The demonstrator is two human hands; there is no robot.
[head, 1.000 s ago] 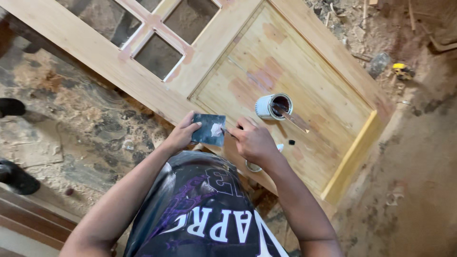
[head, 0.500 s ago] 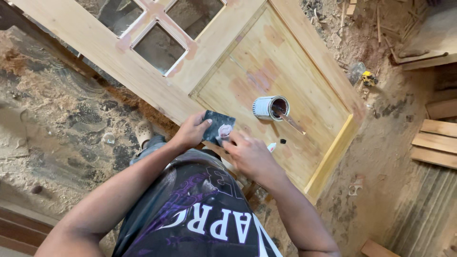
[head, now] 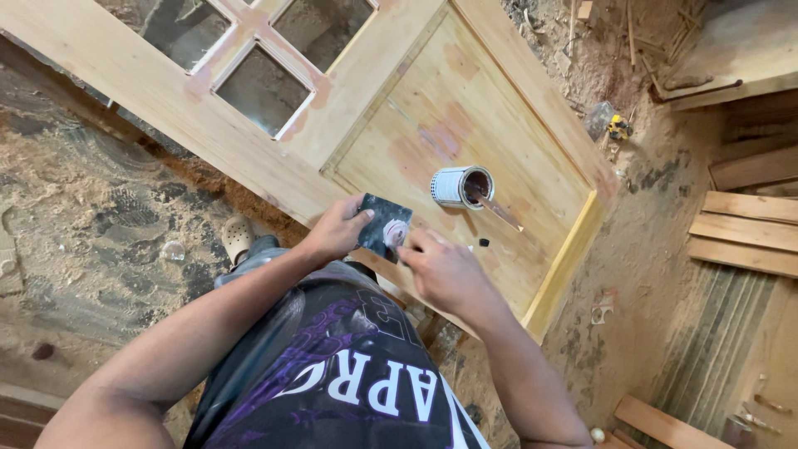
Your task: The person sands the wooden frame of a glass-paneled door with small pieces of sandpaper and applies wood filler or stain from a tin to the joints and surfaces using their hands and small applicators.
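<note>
Much of the small dark square pad (head: 385, 227) is covered by the two hands working at it, so I cannot make out how thick it is or what the pale pinkish smear on its face is made of. The left hand (head: 337, 231) grips the pad by its left edge, fingers curled over the top. The right hand (head: 440, 268) is closed, fingertips pressed to the pad's right side; whatever it pinches there is hidden behind the knuckles. A small black bit (head: 484, 243) lies on the wood just beside that hand, too small to identify.

All this happens over the near edge of a pale wooden door (head: 465, 91) lying flat, its far end cut off at the top of the view. Pinkish patches of filler show on its panel and around the glazed openings. An open tin can (head: 461, 186) lies tipped on the panel's middle, a stick (head: 497, 209) poking from its mouth.

The floor (head: 100, 216) is packed earth and sawdust. Planks (head: 748, 233) are stacked to the right, well apart from the door's right edge, with bare ground between. A light-coloured clog (head: 238, 236) peeks out by the door's near edge.
</note>
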